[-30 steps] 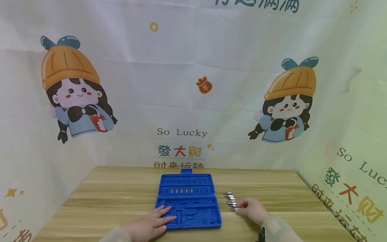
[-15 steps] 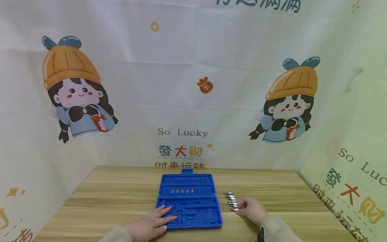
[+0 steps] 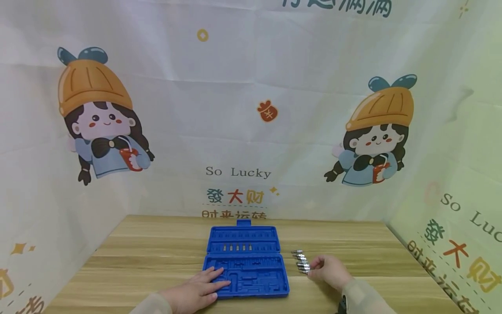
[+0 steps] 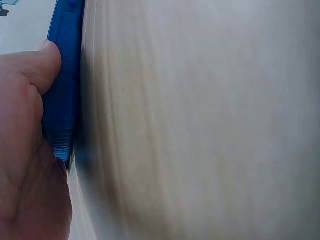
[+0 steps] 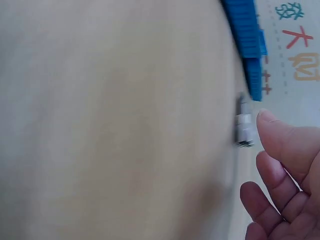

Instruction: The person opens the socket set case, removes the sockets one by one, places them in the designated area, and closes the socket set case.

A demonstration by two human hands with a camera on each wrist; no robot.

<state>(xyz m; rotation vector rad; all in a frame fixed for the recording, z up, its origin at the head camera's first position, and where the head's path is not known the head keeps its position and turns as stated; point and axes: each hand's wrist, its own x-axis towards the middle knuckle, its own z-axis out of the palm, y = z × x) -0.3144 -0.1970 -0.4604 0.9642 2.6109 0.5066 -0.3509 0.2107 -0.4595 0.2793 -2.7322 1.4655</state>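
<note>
An open blue plastic tool case [image 3: 270, 275] lies on the wooden table, with several small metal bits [image 3: 237, 247] upright in one row of its far half. My left hand [image 3: 197, 291] rests on the near half's left side, fingers spread; in the left wrist view its thumb [image 4: 46, 62] lies against the blue side wall. Right of the case, several silver socket bits [image 3: 301, 264] lie in a column. Beside the nearest of them is my right hand [image 3: 330, 272], fingers loosely bent. A gap shows between its thumb [image 5: 280, 137] and a socket bit [image 5: 244, 125] in the right wrist view.
The wood-grain table [image 3: 149, 244] reaches back to a printed cloth backdrop [image 3: 172, 131] that also hangs at both sides. A latch tab [image 3: 243, 223] sticks out from the case's far edge. A dark band [image 3: 342, 304] sits at my right wrist.
My right hand has drawn slightly right from the nearest socket bit, and more of that bit shows. My left hand stays on the case. The whole view has shifted a little.
</note>
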